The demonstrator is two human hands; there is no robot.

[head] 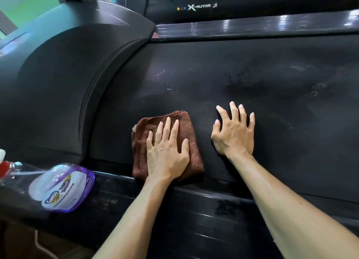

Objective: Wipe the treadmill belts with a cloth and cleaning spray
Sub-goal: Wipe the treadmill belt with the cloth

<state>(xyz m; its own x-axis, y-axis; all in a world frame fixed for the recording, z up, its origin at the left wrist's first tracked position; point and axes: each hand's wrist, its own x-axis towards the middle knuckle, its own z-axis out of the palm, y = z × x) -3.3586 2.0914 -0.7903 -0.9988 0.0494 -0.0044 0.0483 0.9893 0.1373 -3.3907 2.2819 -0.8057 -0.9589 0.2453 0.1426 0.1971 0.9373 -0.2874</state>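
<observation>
Left hand [167,151] flat, fingers straight, pressing folded brown terry cloth [189,142] on textured black belt [252,80]; right hand [234,133] splayed at 3 o'clock, holding nothing; glossy purple spray bottle [62,187] at 8 o'clock

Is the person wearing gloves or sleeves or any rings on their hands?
No. The left hand and right hand are bare, with no gloves, rings or watch showing. Both forearms are bare as well, with no sleeves reaching into the picture. The fingers have short, plain nails with no polish that can be seen.
</observation>
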